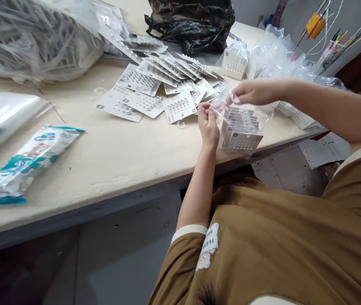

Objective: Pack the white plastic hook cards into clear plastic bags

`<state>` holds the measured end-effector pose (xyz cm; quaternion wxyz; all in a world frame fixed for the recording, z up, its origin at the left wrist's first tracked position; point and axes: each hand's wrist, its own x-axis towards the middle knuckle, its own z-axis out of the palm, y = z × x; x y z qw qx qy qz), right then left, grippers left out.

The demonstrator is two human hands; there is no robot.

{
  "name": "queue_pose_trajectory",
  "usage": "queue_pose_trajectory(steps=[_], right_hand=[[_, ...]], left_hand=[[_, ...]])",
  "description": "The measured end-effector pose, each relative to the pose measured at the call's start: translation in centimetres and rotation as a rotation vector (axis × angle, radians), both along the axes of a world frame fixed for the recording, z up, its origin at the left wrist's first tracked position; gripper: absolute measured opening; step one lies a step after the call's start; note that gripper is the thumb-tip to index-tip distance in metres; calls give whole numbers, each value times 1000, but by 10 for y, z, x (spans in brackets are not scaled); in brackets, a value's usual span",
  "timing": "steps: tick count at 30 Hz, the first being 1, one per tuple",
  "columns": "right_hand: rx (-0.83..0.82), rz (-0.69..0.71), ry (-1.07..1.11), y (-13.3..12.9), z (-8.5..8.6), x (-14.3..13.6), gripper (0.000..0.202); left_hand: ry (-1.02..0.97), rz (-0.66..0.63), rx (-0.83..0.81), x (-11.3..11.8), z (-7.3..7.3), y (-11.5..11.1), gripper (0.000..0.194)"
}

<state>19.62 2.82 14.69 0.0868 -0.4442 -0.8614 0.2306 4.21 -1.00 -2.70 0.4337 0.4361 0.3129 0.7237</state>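
Note:
A clear plastic bag (221,104) holds a stack of earring cards (243,136) near the table's front edge. My left hand (208,125) is closed on the bag's gathered mouth, with the fingers curled inward. On the far side of the opening, my right hand (249,92) pinches the film of the same bag. The stacked cards stand upright inside, their front one showing rows of small pearl-like studs. Just left of my hands, loose earring cards (179,106) lie overlapping in a spread pile.
A black plastic bag (196,25) stands behind the pile. At the back left is a large stuffed clear bag (34,42). A white and teal wipes packet (29,165) lies at the left. Crumpled clear bags (274,53) and another bagged card stack (235,63) are at the right.

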Motion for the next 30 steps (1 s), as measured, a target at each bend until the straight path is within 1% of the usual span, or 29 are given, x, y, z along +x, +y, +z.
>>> queue_pose_trajectory(steps=[2,3,4,5,6,7,8,9,10,11,12,14,15,16,18,20,22,23,25,26,28,30], right_hand=[[-23,54,25,-11,20,10,47],[16,57,47,-21,26,16,50],[86,32,79,-33,28,22,57],[147,-2,95,-46,24,28,78],[159,-65,120,-59,17,35,105],[119,-148,138,-71,7,40,125],[32,-236,154,-81,-6,46,136],[-53,-320,224,-88,-18,50,137],[-143,-385,301,-92,-30,53,133],[-203,-432,384,-92,-40,56,120],[-218,-469,473,-90,-47,58,100],[-148,-525,630,-82,-53,60,59],[-89,-546,693,-77,-52,60,46],[-44,-559,740,-73,-50,61,40],[-30,-551,788,-67,-46,64,37],[-89,-520,824,-67,-44,68,39],[-154,-489,882,-69,-48,75,45],[-167,-477,917,-71,-51,78,50],[-145,-475,990,-74,-64,84,61],[-117,-496,1030,-75,-72,85,67],[-87,-580,1111,-76,-92,83,76],[-138,-651,1157,-74,-114,74,82]], left_hand=[[-52,-47,8,-1,3,-3,45],[-76,-64,11,-1,4,-5,44],[-94,-75,11,-2,5,-7,42],[-106,-78,7,-2,6,-8,40],[-110,-74,-4,-2,6,-9,39],[-109,-65,-19,-2,6,-9,37],[-108,-57,-35,-1,7,-9,36],[-112,-53,-50,0,7,-9,35],[-121,-55,-61,1,8,-8,34],[-134,-62,-65,2,9,-7,32],[-149,-71,-62,3,11,-6,31],[-175,-87,-33,3,16,-5,28],[-177,-97,-12,3,19,-6,27],[-174,-108,7,1,21,-6,27],[-144,-139,31,-5,25,-8,30],[-64,-166,34,-12,27,-10,42],[58,-191,33,-18,29,-11,57],[125,-210,29,-20,30,-10,58],[224,-235,13,-21,33,-6,52],[243,-247,6,-21,34,-3,48],[216,-274,6,-18,34,2,46],[140,-316,-1,-13,33,6,52]])
